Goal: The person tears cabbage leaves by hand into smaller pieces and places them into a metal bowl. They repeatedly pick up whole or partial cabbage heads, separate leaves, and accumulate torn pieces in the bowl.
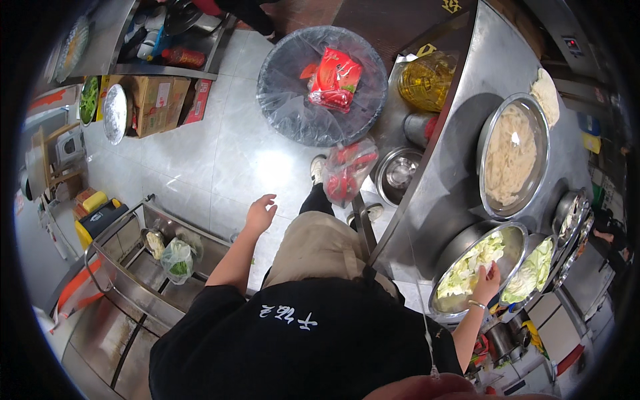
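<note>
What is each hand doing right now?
Left hand: open, holding nothing visible.
Right hand: at the cabbage in the bowl; whether gripping any, can't tell.

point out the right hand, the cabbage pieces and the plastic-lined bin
Right hand point(488, 283): head view, middle of the hand
Cabbage pieces point(467, 269): head view, middle of the pile
Plastic-lined bin point(281, 81): head view, lined inner wall

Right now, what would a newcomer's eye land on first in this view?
The bright red package in the plastic-lined bin at the top centre jumps out first. Next is the right hand at the steel bowl of cut pale-green leaves, lower right, with another bowl of beige strips farther along the counter.
</note>
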Available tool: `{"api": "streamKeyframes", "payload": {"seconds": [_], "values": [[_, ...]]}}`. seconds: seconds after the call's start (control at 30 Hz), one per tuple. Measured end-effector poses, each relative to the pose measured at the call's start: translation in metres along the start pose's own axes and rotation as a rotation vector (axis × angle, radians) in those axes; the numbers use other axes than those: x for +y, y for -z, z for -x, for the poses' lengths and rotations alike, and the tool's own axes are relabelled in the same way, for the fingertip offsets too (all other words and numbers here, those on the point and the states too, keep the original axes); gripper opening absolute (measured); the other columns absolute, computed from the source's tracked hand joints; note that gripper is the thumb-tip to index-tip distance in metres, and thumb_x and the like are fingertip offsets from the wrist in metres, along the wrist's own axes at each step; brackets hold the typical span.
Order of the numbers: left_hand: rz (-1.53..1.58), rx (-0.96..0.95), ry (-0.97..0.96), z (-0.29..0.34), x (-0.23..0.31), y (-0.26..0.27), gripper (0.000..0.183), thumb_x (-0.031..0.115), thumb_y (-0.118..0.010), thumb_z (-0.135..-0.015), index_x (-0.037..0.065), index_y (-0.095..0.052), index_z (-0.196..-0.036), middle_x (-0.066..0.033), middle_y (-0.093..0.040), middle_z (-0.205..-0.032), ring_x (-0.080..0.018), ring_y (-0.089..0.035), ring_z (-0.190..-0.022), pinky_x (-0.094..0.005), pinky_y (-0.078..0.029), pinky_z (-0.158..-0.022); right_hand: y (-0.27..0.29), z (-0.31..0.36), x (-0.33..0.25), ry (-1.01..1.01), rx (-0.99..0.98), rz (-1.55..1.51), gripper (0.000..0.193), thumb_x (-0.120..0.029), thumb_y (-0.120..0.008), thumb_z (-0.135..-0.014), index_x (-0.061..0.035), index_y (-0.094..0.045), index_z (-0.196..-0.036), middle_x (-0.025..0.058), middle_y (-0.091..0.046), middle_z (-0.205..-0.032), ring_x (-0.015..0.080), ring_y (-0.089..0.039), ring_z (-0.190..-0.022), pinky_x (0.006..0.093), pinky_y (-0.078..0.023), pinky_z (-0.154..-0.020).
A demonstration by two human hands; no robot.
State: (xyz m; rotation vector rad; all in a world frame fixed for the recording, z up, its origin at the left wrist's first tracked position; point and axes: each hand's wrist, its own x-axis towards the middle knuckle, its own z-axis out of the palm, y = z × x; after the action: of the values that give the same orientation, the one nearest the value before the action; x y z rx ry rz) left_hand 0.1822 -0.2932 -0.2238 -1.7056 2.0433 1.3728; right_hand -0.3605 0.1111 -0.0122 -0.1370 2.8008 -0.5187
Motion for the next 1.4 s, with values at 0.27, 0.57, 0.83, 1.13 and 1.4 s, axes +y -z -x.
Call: {"api": "streamKeyframes", "payload": {"seconds": [0.27,0.57,0.83,1.13,1.4], "values": [[0.011,-0.021,0.005,-0.012,-0.008,0.006,0.032,0.016,-0.067,-0.088,0.010,-0.064,-0.120,-0.0118,-0.072,-0.099,-0.0321,-0.068,-0.093,-0.0412,-0.053,-0.081,-0.004,0.008,-0.006,0.024,0.039,0.059,0.043,-0.009,-0.070,-0.089,-0.0005,-0.059,-0.130,0.0127,-0.064,-0.120,0.0219,-0.062,-0.106,0.0338,-0.051,-0.090],[-0.011,-0.065,0.055,-0.002,-0.007,0.006,0.031,0.019,-0.065,-0.090,0.012,-0.064,-0.120,-0.0121,-0.072,-0.099,-0.0313,-0.068,-0.096,-0.0407,-0.054,-0.083,-0.007,0.004,0.007,0.053,0.079,0.092,0.043,-0.011,-0.072,-0.089,-0.0017,-0.060,-0.129,0.0131,-0.065,-0.119,0.0221,-0.063,-0.106,0.0335,-0.051,-0.089],[-0.015,-0.027,-0.071,-0.013,0.017,0.027,0.032,0.017,-0.065,-0.091,0.010,-0.063,-0.123,-0.0119,-0.073,-0.102,-0.0277,-0.069,-0.097,-0.0389,-0.054,-0.083,0.001,0.003,0.016,0.083,0.187,0.184,0.040,-0.014,-0.072,-0.088,0.0014,-0.059,-0.122,0.0105,-0.065,-0.108,0.0187,-0.062,-0.095,0.0317,-0.050,-0.085],[0.244,0.143,-0.374,0.022,0.188,0.055,0.029,0.007,-0.058,-0.097,0.004,-0.061,-0.126,-0.0106,-0.069,-0.114,-0.0178,-0.066,-0.103,-0.0318,-0.053,-0.086,0.013,0.024,0.015,-0.082,0.245,-0.573,0.035,-0.014,-0.075,-0.088,-0.0035,-0.053,-0.113,0.0013,-0.063,-0.093,0.0084,-0.058,-0.081,0.0247,-0.048,-0.067],[0.422,-0.185,-0.834,0.174,0.384,-0.070,0.035,0.008,-0.065,-0.092,0.006,-0.061,-0.127,-0.0105,-0.069,-0.112,-0.0176,-0.067,-0.100,-0.0299,-0.053,-0.083,0.006,0.056,-0.024,0.024,-0.187,-1.342,0.018,-0.017,-0.071,-0.092,-0.0081,-0.058,-0.101,-0.0009,-0.064,-0.088,0.0074,-0.058,-0.077,0.0236,-0.045,-0.067]]}}
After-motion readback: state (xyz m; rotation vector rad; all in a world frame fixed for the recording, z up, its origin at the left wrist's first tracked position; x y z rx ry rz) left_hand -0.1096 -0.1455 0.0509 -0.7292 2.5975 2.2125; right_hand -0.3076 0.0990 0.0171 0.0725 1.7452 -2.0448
